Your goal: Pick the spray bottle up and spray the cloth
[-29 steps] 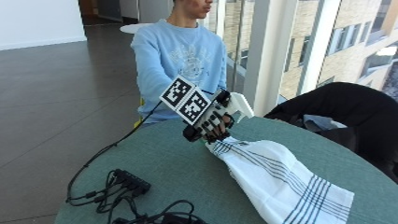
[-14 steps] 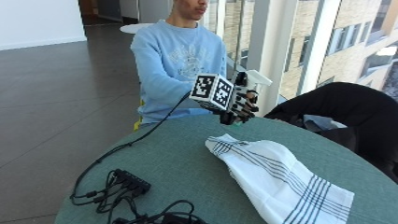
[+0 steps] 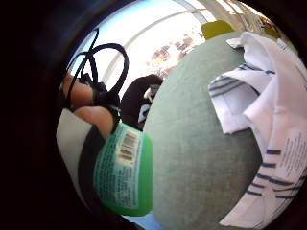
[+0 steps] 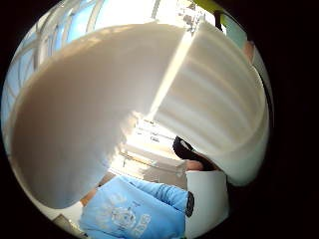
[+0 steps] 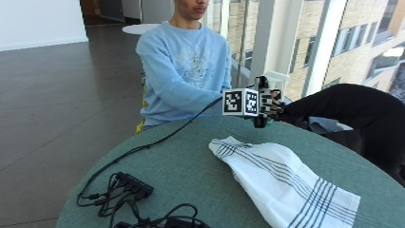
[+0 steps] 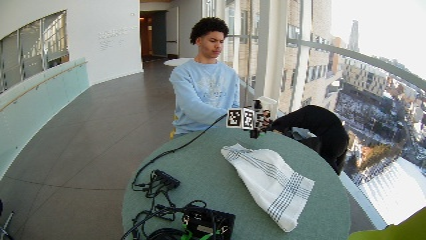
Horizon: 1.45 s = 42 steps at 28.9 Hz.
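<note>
At centre right of the outside view, the hand (image 5: 269,105) is held above the table (image 5: 177,161), fingers apparently curled around the bottle (image 3: 125,167). The cloth (image 5: 284,183) is spread at lower right.

A round green table (image 5: 190,166) carries a black power strip (image 5: 133,184) with tangled black cables (image 5: 158,219) near its edge closest to the camera, while a dark jacket (image 5: 348,107) lies draped just beyond the table's far rim, beside tall windows (image 5: 354,42).
</note>
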### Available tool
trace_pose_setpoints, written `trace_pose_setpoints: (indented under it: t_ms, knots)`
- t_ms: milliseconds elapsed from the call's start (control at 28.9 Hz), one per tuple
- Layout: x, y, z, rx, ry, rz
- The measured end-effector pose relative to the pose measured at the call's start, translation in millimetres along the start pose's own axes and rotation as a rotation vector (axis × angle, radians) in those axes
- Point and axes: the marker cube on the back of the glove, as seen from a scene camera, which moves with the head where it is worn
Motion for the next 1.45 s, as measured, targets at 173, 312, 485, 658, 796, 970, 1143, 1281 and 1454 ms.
trace_pose_setpoints:
  t_ms: [173,312,485,658,796,970,1143,1281,1454]
  knots:
    - [5.8,-2.0,31.2,-0.001,-0.016,-0.036]
    - [14.6,1.6,45.8,-0.011,-0.029,-0.03]
    - [21.0,7.1,55.2,-0.031,-0.028,-0.041]
    - [21.9,9.8,57.5,-0.027,-0.04,-0.038]
    - [25.2,10.7,52.2,-0.027,-0.037,-0.028]
    - [23.5,16.4,43.0,-0.04,0.016,-0.035]
    - [18.1,21.4,28.6,-0.021,0.076,-0.052]
    - [16.0,25.0,19.5,-0.009,0.117,-0.062]
    - [12.4,35.1,10.1,-0.016,0.163,-0.068]
